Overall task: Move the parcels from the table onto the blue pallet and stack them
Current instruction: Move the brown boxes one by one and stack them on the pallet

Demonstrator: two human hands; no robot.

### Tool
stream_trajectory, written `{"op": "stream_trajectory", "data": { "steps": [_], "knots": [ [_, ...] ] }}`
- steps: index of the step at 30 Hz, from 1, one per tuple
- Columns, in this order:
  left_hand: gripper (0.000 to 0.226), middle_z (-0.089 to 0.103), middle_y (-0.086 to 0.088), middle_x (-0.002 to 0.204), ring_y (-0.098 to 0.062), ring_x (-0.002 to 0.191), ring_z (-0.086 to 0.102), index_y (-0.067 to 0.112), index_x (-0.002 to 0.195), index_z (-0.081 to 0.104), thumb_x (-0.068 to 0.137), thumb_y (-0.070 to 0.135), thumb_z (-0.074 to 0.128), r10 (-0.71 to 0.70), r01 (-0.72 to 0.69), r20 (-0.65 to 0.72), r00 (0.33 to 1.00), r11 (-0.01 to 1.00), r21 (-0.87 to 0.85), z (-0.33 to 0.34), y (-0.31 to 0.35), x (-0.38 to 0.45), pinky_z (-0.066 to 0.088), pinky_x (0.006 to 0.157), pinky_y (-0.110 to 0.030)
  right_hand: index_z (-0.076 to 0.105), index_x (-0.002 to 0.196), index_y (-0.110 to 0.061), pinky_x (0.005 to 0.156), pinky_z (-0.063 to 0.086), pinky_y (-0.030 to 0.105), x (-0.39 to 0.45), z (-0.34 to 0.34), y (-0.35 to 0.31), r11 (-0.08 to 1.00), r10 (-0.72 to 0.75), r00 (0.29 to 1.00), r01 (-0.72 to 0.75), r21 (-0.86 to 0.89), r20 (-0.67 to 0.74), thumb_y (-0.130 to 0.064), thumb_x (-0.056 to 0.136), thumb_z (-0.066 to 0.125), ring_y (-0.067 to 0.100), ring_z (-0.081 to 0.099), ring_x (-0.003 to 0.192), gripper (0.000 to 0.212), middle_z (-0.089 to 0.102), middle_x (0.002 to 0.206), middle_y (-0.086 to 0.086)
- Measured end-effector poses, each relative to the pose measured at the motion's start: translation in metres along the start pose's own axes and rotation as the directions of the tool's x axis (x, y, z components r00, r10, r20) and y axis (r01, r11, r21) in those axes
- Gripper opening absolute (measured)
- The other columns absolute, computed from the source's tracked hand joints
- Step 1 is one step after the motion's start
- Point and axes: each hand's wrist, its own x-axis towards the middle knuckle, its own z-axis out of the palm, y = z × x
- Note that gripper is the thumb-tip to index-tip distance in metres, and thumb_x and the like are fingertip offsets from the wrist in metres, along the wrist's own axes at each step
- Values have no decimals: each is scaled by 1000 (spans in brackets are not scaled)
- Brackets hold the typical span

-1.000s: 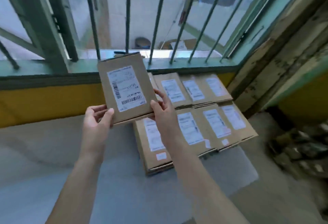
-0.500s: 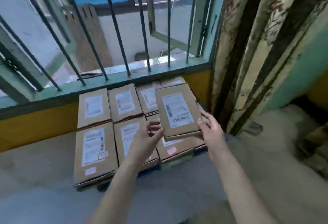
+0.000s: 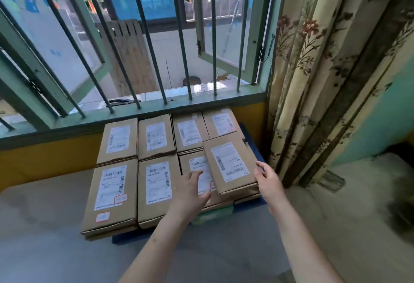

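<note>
Several brown cardboard parcels with white labels lie in two rows on the blue pallet (image 3: 254,148) under the window. One more parcel (image 3: 230,166) lies slightly askew on top at the front right corner of the stack. My left hand (image 3: 192,189) hovers with spread fingers just beside that parcel's left edge, above the front-row parcel (image 3: 197,166) underneath. My right hand (image 3: 267,180) is at the top parcel's right edge, its fingers relaxed and its thumb touching the cardboard. Neither hand grips anything.
A barred window with a green sill (image 3: 156,112) runs right behind the stack. A flowered curtain (image 3: 313,81) hangs at the right. Grey floor (image 3: 56,249) lies in front and to the left of the pallet. Pliers (image 3: 121,102) rest on the sill.
I carried the parcel from in front of the window to the stack's front right corner and set it down. Both hands have let go of it.
</note>
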Motion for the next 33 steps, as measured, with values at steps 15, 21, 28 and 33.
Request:
{"op": "stream_trajectory", "data": {
  "steps": [15,21,28,33],
  "knots": [
    [66,27,3,152,-27,142,18,45,142,35,80,52,57,-34,-27,140,990,911,412,24,-4,-15,9,117,-47,54,138,-15,103,34,35,11,-14,25,917,-88,980,9,-400,-180,-18,98,48,35,46,124,40,54,138,14],
    [63,25,2,155,-29,142,19,43,145,32,86,45,55,-54,-13,139,989,897,441,24,-2,-11,13,115,-48,37,150,-15,109,37,38,21,-12,27,900,-6,1000,3,-436,-6,-29,98,49,31,44,131,55,49,145,12],
    [66,21,2,159,-28,146,14,41,148,28,88,44,55,-50,-27,160,986,896,444,22,-1,-12,12,117,-47,14,157,-13,115,26,43,23,-10,21,797,64,998,-49,-602,3,-41,100,43,33,25,144,70,25,160,13],
    [78,17,-2,161,-27,149,9,37,153,18,87,62,50,-54,18,73,996,904,427,2,-12,-21,11,119,-51,6,157,-24,119,2,49,4,2,10,511,-265,960,215,-832,85,-62,93,40,29,0,150,82,2,165,9]
  ]
}}
